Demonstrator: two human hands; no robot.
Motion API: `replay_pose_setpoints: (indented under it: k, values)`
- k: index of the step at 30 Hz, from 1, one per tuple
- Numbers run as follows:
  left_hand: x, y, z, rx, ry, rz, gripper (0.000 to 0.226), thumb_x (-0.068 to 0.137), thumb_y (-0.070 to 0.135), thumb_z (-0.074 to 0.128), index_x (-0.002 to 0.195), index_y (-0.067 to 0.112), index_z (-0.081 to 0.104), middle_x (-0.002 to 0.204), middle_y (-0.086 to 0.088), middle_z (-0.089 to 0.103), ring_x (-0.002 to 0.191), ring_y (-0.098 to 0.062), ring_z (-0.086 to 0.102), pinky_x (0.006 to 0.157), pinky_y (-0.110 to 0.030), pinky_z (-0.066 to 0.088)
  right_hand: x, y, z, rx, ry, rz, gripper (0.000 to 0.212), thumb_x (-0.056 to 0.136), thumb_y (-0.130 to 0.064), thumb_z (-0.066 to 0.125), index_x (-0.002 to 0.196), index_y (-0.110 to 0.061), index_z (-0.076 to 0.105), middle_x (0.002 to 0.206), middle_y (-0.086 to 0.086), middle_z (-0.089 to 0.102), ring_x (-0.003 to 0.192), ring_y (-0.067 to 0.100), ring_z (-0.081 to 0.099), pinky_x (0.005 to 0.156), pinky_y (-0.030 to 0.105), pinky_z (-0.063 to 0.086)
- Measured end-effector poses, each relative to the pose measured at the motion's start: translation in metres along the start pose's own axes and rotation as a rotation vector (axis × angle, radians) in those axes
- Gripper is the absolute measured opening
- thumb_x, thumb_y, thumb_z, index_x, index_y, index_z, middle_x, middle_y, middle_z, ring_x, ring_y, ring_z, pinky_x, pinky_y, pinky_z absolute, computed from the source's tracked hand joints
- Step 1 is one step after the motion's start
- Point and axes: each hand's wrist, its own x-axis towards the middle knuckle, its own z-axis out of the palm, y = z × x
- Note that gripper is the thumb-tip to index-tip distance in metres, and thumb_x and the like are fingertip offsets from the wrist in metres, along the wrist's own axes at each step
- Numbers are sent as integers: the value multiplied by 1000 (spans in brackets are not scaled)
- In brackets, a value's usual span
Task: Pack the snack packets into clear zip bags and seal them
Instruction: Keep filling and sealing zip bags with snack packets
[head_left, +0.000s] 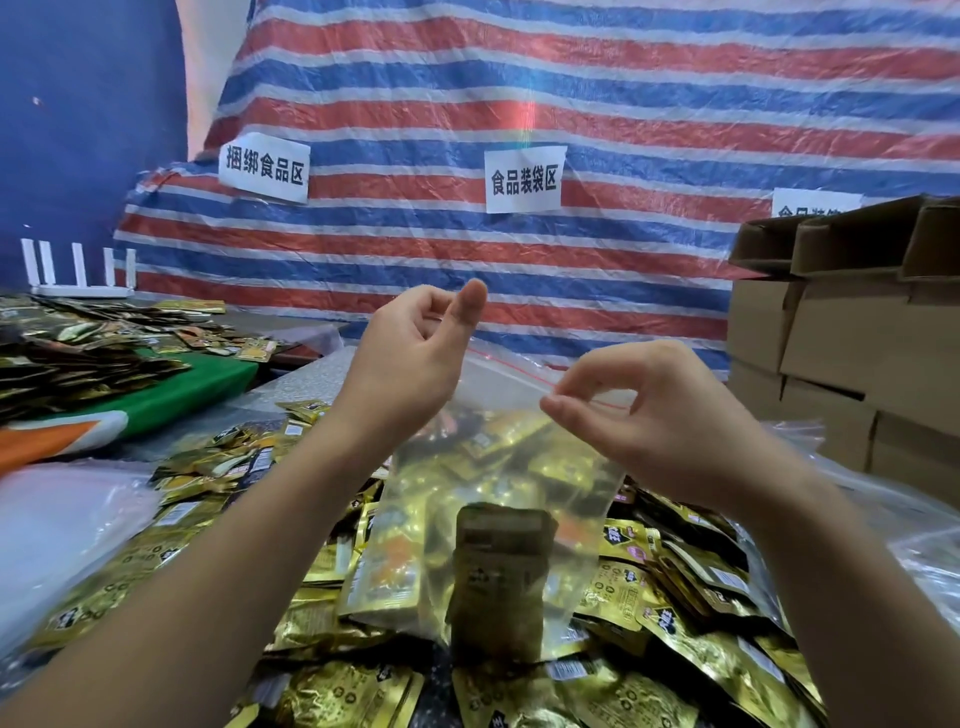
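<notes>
A clear zip bag (498, 467) with a red zip line hangs upright above the pile. Inside it sit a gold snack packet (387, 571) and a darker stack of packets (498, 571). My right hand (639, 415) pinches the zip line between thumb and fingertips, near the bag's top right. My left hand (415, 353) is at the bag's top left corner with its fingers curled and thumb pointing up; its contact with the bag is hidden behind the hand. Loose gold snack packets (675, 597) cover the table under both arms.
Stacked cardboard boxes (852, 353) stand at the right. A striped tarp (519, 249) with paper labels hangs behind. At the left are a second heap of packets (93, 348) on green cloth, a white router (78, 275) and loose clear bags (57, 519).
</notes>
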Motion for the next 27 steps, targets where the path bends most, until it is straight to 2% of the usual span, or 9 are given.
replay_pose_setpoints:
  k: [3, 7, 12, 14, 16, 19, 22, 24, 27]
  values:
    - [2, -1, -2, 4, -169, -174, 63, 73, 75, 44, 88, 17, 64, 64, 6, 69, 54, -5, 61, 53, -17, 48, 2, 7, 2, 12, 68, 29, 11, 89, -24, 72, 83, -17, 77, 77, -10, 73, 78, 0, 67, 70, 7, 46]
    - [1, -4, -8, -13, -353, -260, 51, 78, 59, 57, 89, 11, 73, 82, 0, 76, 70, -13, 68, 67, -26, 50, 3, 19, 5, -1, 105, 87, 11, 89, -26, 72, 85, -16, 78, 76, -11, 72, 75, 1, 66, 67, 9, 46]
    - [-2, 0, -10, -74, -325, -217, 33, 97, 32, 53, 87, 8, 72, 80, -2, 74, 68, -12, 65, 62, -20, 49, 4, 22, 7, 57, 167, 47, 19, 90, -32, 67, 85, -16, 75, 77, -6, 72, 71, 2, 67, 65, 16, 52]
    - [-2, 6, -12, -112, -289, -169, 31, 95, 31, 54, 82, 10, 72, 76, -1, 73, 66, -11, 63, 59, -19, 48, 5, 20, 6, 171, 271, 23, 26, 98, -33, 58, 83, -14, 67, 76, -1, 68, 60, 1, 65, 55, 18, 51]
    - [-1, 13, -16, -155, -242, -117, 29, 89, 34, 57, 77, 12, 72, 72, -1, 72, 63, -11, 61, 57, -20, 46, 7, 21, 2, 392, 436, 74, 32, 104, -32, 46, 80, -13, 57, 73, 0, 59, 59, 7, 65, 57, 25, 55]
    - [1, 18, -23, -166, -200, -54, 28, 83, 38, 59, 75, 14, 71, 69, 1, 70, 61, -10, 59, 55, -19, 44, 11, 30, 0, 815, 594, 388, 34, 105, -24, 40, 77, -13, 54, 64, -3, 57, 57, 12, 62, 57, 24, 54]
    - [6, 21, -30, -192, -178, -22, 28, 83, 38, 60, 71, 15, 70, 66, 2, 69, 58, -10, 57, 54, -20, 42, 11, 41, 18, 733, 328, 644, 28, 102, -15, 46, 78, -9, 58, 65, -1, 61, 64, 16, 59, 63, 29, 53]
    - [9, 23, -35, -252, -169, -27, 29, 82, 38, 61, 65, 18, 71, 64, 3, 67, 54, -9, 54, 53, -20, 40, 8, 47, 37, 642, 89, 646, 23, 98, -6, 50, 79, -1, 62, 64, 3, 65, 60, 16, 60, 59, 27, 51]
    - [12, 26, -43, -328, -180, -48, 30, 81, 39, 62, 61, 20, 72, 61, 5, 66, 49, -6, 50, 49, -17, 39, 3, 46, 75, 420, -231, 625, 31, 97, -20, 56, 83, 4, 68, 77, 11, 69, 56, 9, 59, 52, 20, 47]
